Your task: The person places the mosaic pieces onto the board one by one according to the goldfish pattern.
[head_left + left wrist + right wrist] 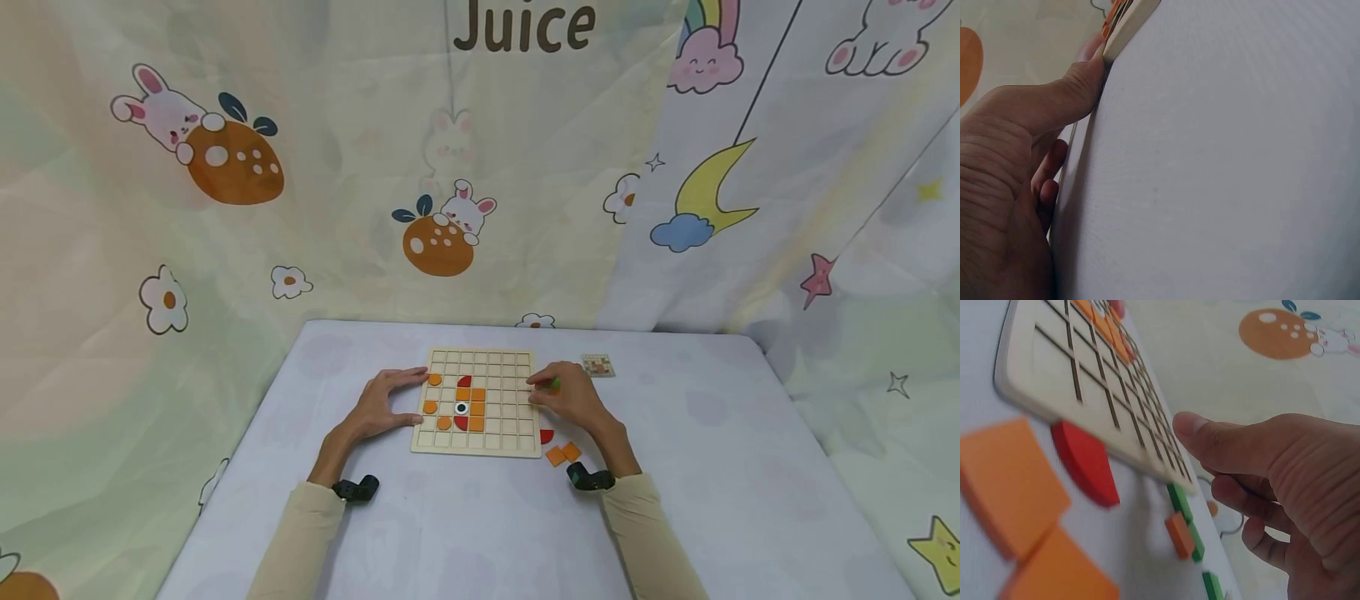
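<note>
A square wooden grid board (510,433) lies on the table. On it sit several orange square tiles (477,408), two red quarter-round tiles (466,381), a black-and-white eye piece (461,408) and three orange discs (444,423). My left hand (378,404) rests at the board's left edge, thumb and fingers spread apart; its thumb (1079,87) touches the rim in the left wrist view. At the right edge is my right hand (570,392), over green pieces (1179,503). Its thumb (1191,425) and index finger stand apart in the head view, with nothing visible between them.
Right of the board's near corner lie a red curved tile (547,436) and two orange square tiles (555,456). A small orange piece (1179,534) lies among the green ones. Beyond the right hand is a small picture card (597,365). A printed cloth (345,167) hangs behind the table.
</note>
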The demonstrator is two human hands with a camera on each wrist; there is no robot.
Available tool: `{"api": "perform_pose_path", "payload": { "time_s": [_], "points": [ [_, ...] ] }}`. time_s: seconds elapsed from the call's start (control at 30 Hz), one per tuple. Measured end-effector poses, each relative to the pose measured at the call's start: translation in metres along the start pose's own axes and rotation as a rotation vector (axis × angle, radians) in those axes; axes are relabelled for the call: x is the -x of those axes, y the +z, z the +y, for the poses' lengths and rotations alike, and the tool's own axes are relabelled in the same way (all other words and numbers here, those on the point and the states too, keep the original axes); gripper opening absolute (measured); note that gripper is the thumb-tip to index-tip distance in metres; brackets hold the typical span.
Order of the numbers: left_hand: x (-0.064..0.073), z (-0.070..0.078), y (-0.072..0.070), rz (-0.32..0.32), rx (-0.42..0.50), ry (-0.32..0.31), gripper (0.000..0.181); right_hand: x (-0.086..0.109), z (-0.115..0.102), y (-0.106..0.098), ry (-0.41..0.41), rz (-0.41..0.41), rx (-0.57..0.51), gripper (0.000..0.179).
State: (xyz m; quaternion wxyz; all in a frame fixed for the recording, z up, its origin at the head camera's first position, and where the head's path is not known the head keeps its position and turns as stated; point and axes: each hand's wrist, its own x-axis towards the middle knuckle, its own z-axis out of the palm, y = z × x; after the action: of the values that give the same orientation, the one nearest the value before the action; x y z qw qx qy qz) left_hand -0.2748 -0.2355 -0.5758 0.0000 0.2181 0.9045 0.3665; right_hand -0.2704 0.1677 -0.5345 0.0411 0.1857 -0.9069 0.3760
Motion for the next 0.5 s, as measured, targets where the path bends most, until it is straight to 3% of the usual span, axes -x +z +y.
{"api": "perform_pose_path", "payload": {
  "time_s": [0.27, 0.5],
  "points": [
    [0.001, 0.002, -0.001, 0.002, 0.001, -0.01, 0.081, 0.014, 0.025, -0.012, 0.074, 0.072, 0.089, 0.026],
    [0.002, 0.004, -0.001, -0.001, 0.014, -0.018, 0.081, 0.022, 0.037, -0.016, 0.097, 0.021, 0.14, 0.027]
  ]
}}
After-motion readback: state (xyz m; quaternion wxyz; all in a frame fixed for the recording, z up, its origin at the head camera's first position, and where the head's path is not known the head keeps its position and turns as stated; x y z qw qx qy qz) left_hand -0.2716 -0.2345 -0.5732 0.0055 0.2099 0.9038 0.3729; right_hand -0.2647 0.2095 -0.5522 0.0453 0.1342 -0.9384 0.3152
